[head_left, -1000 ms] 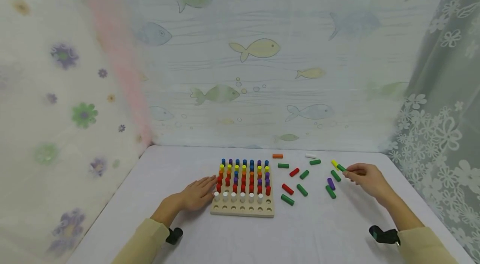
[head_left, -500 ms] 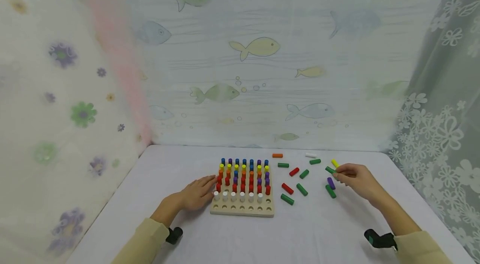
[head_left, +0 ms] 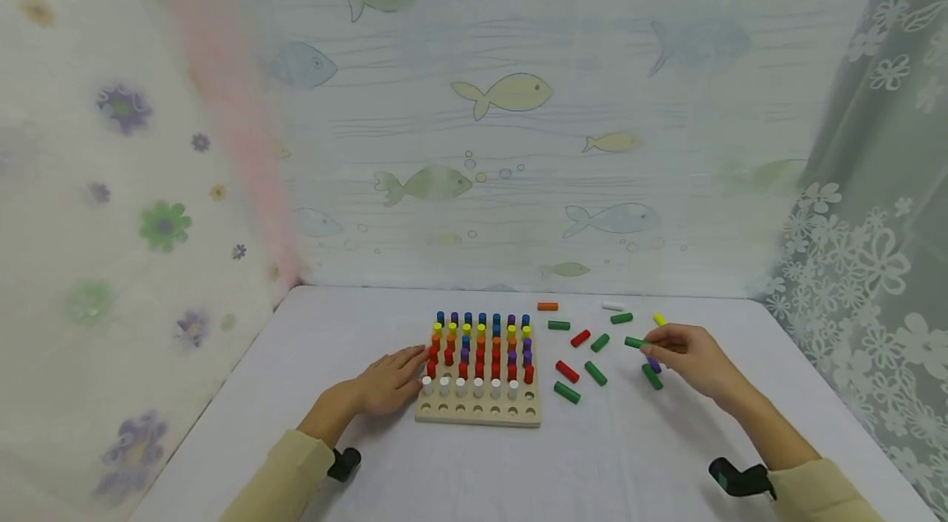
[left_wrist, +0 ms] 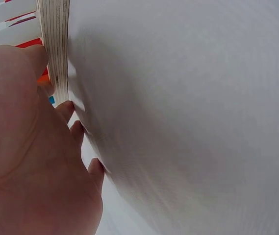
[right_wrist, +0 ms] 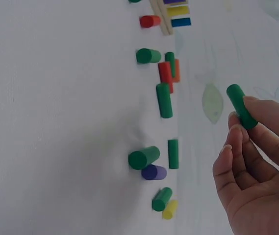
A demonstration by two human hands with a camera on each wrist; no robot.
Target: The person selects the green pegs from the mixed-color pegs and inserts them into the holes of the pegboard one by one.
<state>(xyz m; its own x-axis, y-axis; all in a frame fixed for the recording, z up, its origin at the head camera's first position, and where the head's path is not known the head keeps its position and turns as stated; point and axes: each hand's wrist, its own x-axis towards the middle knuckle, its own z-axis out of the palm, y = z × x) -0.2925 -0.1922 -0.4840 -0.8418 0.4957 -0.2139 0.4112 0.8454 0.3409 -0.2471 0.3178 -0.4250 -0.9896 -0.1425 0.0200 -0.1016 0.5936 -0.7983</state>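
A wooden peg board [head_left: 477,421] stands at mid-table, with rows of blue, yellow, orange, red, purple and white pegs upright in it. My left hand [head_left: 388,384] lies flat at the board's left side, fingers extended; in the left wrist view the hand [left_wrist: 41,147] touches the board's edge [left_wrist: 56,54]. To the right of the board, my right hand [head_left: 696,357] pinches a green peg [head_left: 634,342] between thumb and fingers. The right wrist view shows that green peg [right_wrist: 241,105] held clear of the table by the hand [right_wrist: 262,171].
Several loose pegs lie right of the board: green [head_left: 567,393], red [head_left: 567,371], orange [head_left: 547,306], white [head_left: 612,306], purple [head_left: 652,364] and yellow [head_left: 659,319]. The board's front row holes [head_left: 495,412] hold no pegs. A patterned curtain [head_left: 518,176] hangs behind the table.
My right hand has moved left with the green peg, away from the yellow peg and over beside the purple one. The left hand has stayed at the board.
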